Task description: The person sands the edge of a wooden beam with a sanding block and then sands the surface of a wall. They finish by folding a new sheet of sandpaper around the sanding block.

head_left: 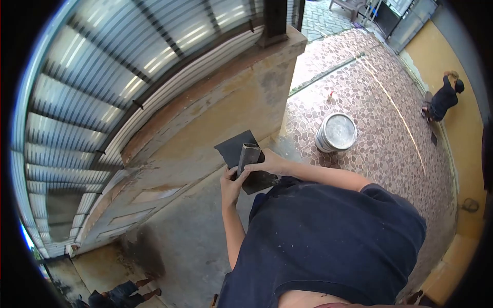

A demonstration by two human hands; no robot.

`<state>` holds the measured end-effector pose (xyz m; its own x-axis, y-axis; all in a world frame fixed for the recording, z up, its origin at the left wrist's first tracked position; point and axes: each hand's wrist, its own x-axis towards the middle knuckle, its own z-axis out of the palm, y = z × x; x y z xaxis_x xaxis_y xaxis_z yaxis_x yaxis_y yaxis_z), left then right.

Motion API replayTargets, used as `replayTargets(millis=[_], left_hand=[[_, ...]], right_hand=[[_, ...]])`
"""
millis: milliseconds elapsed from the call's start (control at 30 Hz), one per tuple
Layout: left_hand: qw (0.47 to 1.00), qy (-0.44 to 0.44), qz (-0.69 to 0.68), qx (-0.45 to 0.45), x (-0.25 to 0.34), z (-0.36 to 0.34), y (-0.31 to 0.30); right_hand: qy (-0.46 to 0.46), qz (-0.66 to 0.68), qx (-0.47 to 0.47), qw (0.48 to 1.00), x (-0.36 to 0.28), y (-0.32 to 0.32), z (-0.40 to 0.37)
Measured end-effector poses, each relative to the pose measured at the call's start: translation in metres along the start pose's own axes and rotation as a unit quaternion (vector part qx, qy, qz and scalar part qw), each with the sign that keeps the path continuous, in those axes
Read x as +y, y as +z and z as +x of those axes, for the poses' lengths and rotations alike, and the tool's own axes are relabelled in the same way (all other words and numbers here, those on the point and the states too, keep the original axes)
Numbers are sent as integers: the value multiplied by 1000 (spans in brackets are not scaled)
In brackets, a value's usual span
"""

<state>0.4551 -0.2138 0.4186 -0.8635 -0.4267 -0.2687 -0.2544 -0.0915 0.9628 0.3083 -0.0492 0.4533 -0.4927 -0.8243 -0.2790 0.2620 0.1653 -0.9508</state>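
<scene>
My left hand (232,186) is closed around the lower end of a dark sanding block (249,154), thumb and fingers against its side. A black sheet that looks like sandpaper (235,147) lies under the block and sticks out on both sides. From the right, my right hand (269,163) grips the same block, its thumb near my left thumb. Some of its fingers are hidden behind the block and sheet. Both hands are in front of my body, close to a low, patchy beige wall (226,120).
A lidded metal bucket (339,132) stands on the pebble-patterned floor (370,102) to the right. One person (444,100) is at the yellow wall (431,46) far right; another person (120,295) shows at lower left. Corrugated translucent panels (118,61) rise above the low wall.
</scene>
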Motion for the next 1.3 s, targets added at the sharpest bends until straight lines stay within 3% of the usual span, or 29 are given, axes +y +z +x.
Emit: replayTargets(millis=[67, 200, 300, 433, 533, 700, 933, 1100, 1300], left_hand=[[998, -45, -22, -26, -1, 3, 6], [999, -4, 38, -14, 2, -10, 20], [995, -53, -66, -47, 7, -27, 30], [994, -28, -80, -72, -13, -36, 41], [993, -55, -20, -105, -29, -37, 49], [991, -41, -28, -121, -21, -43, 69], [986, -56, 13, -159, 5, -37, 102], [972, -84, 56, -210, 12, -23, 155], [972, -100, 56, -205, 3, -15, 233]], right_hand=[[1, -1, 36, 999, 11, 0, -9], [-25, 39, 69, 997, 28, 6, -26], [-54, 22, 135, 989, 21, 11, -51], [-56, 23, 178, 982, 35, 21, -84], [-72, 42, 194, 977, 38, 20, -105], [-59, 154, 211, 963, 43, 13, -122], [-41, 174, 219, 959, 66, -19, -142], [-46, 250, 248, 935, 80, -59, -165], [-60, 273, 291, 915, 92, -120, -197]])
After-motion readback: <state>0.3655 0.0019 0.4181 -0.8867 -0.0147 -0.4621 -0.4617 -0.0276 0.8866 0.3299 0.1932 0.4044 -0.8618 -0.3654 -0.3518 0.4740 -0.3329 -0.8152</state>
